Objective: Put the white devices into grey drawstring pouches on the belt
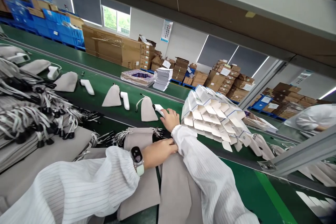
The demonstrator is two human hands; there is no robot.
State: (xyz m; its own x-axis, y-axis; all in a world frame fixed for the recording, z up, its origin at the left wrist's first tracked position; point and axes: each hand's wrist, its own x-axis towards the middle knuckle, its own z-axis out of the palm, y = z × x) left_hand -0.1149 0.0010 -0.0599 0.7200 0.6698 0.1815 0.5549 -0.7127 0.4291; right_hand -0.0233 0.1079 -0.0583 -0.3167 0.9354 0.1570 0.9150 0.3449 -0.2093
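Note:
My left hand (159, 153), with a watch on its wrist, has its fingers closed at the top edge of a grey cloth pouch (174, 185) on the near pile. Just beyond it, my right hand (171, 119) reaches across the belt, its fingers closed on the end of a white handheld device (159, 109). Left of that device lies a grey drawstring pouch (148, 109). More pouches and white devices lie in pairs along the green belt (97, 99), among them another pouch (112, 96) and device (125, 100).
Open white boxes (212, 112) are stacked right of my right hand. Large piles of corded pouches (47, 143) fill the left. Behind the belt stand a paper stack (162, 78) and a patterned tray (138, 77). A metal post (301, 154) and another person's sleeve (315, 117) are at right.

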